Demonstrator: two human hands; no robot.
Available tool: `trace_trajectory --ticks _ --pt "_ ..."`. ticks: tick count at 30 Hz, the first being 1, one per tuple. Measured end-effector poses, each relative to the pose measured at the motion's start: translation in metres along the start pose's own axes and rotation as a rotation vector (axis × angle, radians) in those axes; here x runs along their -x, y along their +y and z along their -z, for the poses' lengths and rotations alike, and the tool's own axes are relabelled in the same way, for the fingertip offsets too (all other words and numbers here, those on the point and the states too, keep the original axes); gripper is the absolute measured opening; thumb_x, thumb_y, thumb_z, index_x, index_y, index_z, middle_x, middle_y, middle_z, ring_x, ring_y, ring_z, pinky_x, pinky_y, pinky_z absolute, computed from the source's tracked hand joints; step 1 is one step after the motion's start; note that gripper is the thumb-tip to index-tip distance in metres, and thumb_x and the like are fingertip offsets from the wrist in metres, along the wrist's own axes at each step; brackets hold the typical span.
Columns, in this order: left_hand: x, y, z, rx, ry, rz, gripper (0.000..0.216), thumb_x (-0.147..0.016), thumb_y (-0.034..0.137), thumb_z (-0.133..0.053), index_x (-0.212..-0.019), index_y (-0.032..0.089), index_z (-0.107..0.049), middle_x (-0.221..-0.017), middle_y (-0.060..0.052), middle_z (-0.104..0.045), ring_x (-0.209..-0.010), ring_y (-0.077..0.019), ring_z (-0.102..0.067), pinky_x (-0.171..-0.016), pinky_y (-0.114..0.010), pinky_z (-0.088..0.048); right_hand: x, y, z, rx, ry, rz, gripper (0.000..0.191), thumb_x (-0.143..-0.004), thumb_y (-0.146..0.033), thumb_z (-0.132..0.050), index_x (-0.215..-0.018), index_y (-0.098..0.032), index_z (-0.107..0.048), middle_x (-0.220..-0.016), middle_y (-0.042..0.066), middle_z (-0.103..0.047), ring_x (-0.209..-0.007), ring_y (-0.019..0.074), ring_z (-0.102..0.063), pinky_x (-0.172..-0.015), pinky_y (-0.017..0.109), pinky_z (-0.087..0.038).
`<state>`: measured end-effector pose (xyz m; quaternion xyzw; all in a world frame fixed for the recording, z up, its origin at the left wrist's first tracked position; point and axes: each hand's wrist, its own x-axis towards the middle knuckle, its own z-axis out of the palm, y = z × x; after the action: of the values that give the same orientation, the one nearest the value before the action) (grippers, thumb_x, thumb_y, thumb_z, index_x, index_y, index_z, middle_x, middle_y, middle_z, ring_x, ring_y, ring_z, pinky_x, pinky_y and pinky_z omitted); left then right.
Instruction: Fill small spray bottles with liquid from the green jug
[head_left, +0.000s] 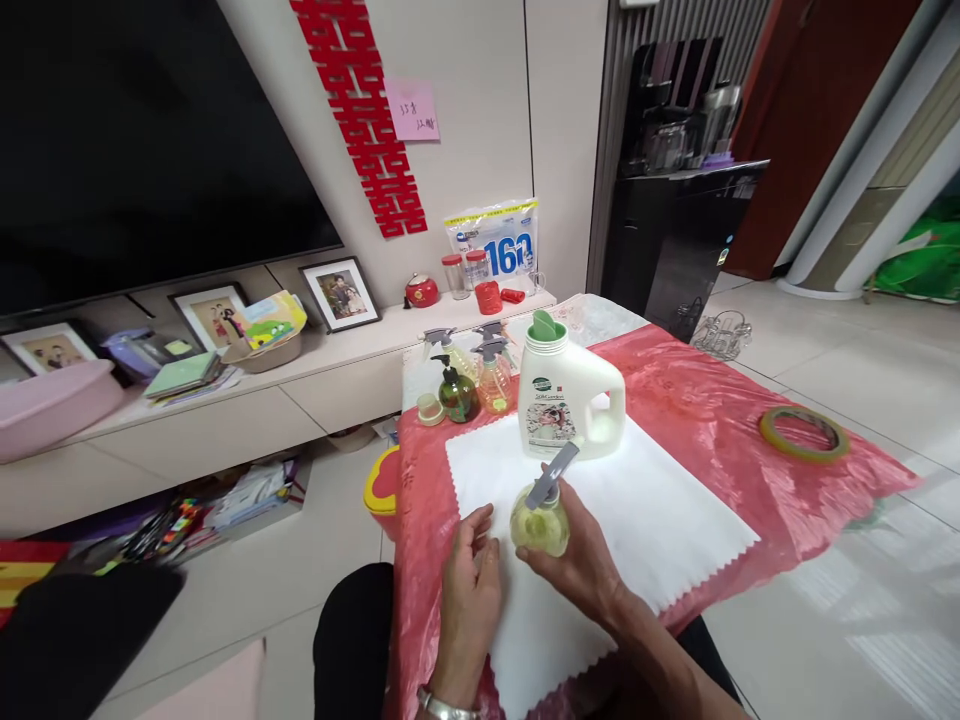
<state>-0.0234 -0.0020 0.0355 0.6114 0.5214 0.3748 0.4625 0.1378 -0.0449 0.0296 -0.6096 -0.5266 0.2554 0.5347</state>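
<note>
My right hand (589, 560) is wrapped round a clear yellow-green spray bottle (541, 528) with a grey trigger head, held tilted above a white cloth (667, 500). Just left of the bottle is my left hand (474, 578), its fingers loosely bent and apart, with nothing in it. Beyond the bottle, a large white detergent jug (559, 395) stands upright on the cloth, a green cap piece (547, 328) at its mouth. Behind it to the left are a dark green pump bottle (459, 398), an orange spray bottle (495, 385) and a small pale cap (430, 408).
Red plastic sheeting (697, 400) covers the table. A roll of yellow tape (804, 434) lies at its right side. At the back stand a low cabinet (345, 385), red-lidded jars (455, 278) and a framed photo (341, 294). A yellow-rimmed bin (381, 490) stands on the floor, left of the table.
</note>
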Motion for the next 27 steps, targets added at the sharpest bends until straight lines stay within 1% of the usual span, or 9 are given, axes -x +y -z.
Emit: trace_trajectory --ticks 4,8,10,12,14,17,20,23,27 --pt "0.002 -0.007 -0.006 -0.175 -0.036 -0.127 0.038 -0.087 0.030 -0.052 -0.123 0.020 -0.061 -0.128 -0.013 -0.066 -0.121 -0.0291 -0.061 -0.107 -0.052 -0.047 -0.001 -0.011 0.021 -0.021 0.005 -0.021 0.068 -0.071 -0.030 -0.072 -0.134 -0.024 -0.047 -0.127 0.005 -0.057 -0.113 0.0219 -0.058 -0.097 0.034 -0.050" --pt "0.005 -0.006 -0.010 -0.284 -0.111 -0.269 0.037 -0.088 0.026 -0.046 -0.120 0.019 -0.063 -0.125 -0.014 -0.067 -0.121 -0.0295 -0.061 -0.108 -0.055 -0.046 0.001 -0.021 0.047 -0.021 0.021 -0.052 0.066 -0.070 -0.032 -0.076 -0.130 -0.021 -0.051 -0.135 0.006 -0.054 -0.119 0.0232 -0.056 -0.098 0.033 -0.049" --pt "0.006 -0.003 -0.012 -0.299 -0.150 -0.282 0.036 -0.088 0.026 -0.045 -0.119 0.018 -0.063 -0.124 -0.014 -0.066 -0.121 -0.0299 -0.061 -0.108 -0.056 -0.045 0.003 -0.022 0.060 -0.027 0.019 -0.075 0.071 -0.070 -0.033 -0.077 -0.135 -0.022 -0.048 -0.137 0.006 -0.053 -0.119 0.0229 -0.056 -0.098 0.032 -0.050" --pt "0.009 0.002 -0.016 -0.275 -0.201 -0.241 0.037 -0.088 0.024 -0.048 -0.123 0.020 -0.060 -0.128 -0.013 -0.064 -0.123 -0.0293 -0.059 -0.110 -0.055 -0.044 0.006 -0.023 0.069 -0.039 0.016 -0.102 0.076 -0.071 -0.034 -0.079 -0.138 -0.022 -0.045 -0.134 0.006 -0.055 -0.117 0.0222 -0.057 -0.098 0.033 -0.051" --pt "0.014 0.011 -0.022 -0.198 -0.276 -0.180 0.046 -0.086 0.021 -0.054 -0.132 0.023 -0.054 -0.137 -0.011 -0.059 -0.128 -0.0277 -0.056 -0.111 -0.053 -0.043 0.009 -0.023 0.075 -0.055 0.016 -0.123 0.078 -0.072 -0.036 -0.079 -0.140 -0.023 -0.044 -0.133 0.005 -0.056 -0.117 0.0220 -0.058 -0.099 0.034 -0.051" --pt "0.025 0.027 -0.035 -0.027 -0.400 -0.121 0.073 -0.078 0.015 -0.065 -0.145 0.028 -0.038 -0.149 -0.009 -0.049 -0.133 -0.0266 -0.052 -0.113 -0.049 -0.043 0.014 -0.027 0.074 -0.162 -0.002 -0.141 0.079 -0.074 -0.040 -0.080 -0.142 -0.024 -0.042 -0.133 0.006 -0.056 -0.116 0.0223 -0.059 -0.096 0.034 -0.053" --pt "0.032 0.043 -0.047 0.115 -0.437 -0.097 0.088 -0.077 0.022 -0.075 -0.150 0.027 -0.027 -0.154 -0.012 -0.043 -0.140 -0.0290 -0.046 -0.116 -0.050 -0.039 0.018 -0.034 0.071 -0.270 -0.043 -0.139 0.076 -0.076 -0.040 -0.080 -0.141 -0.024 -0.044 -0.134 0.007 -0.056 -0.115 0.0229 -0.060 -0.094 0.033 -0.054" --pt "0.034 0.054 -0.050 0.273 -0.468 -0.039 0.089 -0.079 0.032 -0.079 -0.151 0.028 -0.026 -0.156 -0.013 -0.042 -0.142 -0.0301 -0.044 -0.119 -0.050 -0.035 0.021 -0.038 0.071 -0.306 -0.080 -0.142 0.083 -0.075 -0.036 -0.081 -0.146 -0.025 -0.039 -0.135 0.007 -0.055 -0.116 0.0239 -0.059 -0.096 0.035 -0.054" --pt "0.033 0.063 -0.046 0.673 -0.608 0.110 0.089 -0.073 0.034 -0.086 -0.147 0.028 -0.037 -0.153 -0.014 -0.047 -0.138 -0.0330 -0.050 -0.116 -0.049 -0.039 0.022 -0.038 0.081 -0.426 -0.166 -0.134 0.098 -0.073 -0.035 -0.083 -0.154 -0.025 -0.029 -0.144 0.011 -0.046 -0.126 0.0274 -0.053 -0.102 0.039 -0.051"
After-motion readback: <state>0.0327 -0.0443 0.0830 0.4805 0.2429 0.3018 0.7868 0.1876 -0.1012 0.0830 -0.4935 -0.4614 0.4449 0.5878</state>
